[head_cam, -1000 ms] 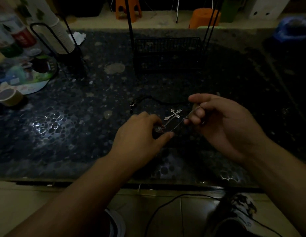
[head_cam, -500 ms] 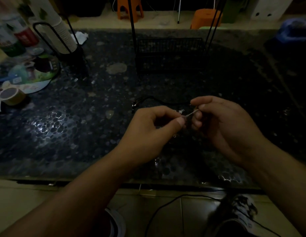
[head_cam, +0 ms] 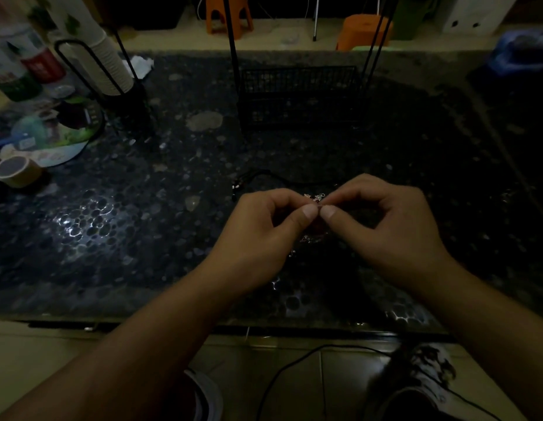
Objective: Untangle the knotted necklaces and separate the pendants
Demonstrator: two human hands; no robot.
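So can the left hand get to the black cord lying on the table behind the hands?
Probably yes. The black cord lies bare on the table just beyond the left hand, nothing between; but that hand pinches the silver chain and must release first.

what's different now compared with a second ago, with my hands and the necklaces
The left hand rose from the table to meet the right hand; both thumbs now pinch the silver chain together. The cross pendant is now hidden. The black cord stayed put.
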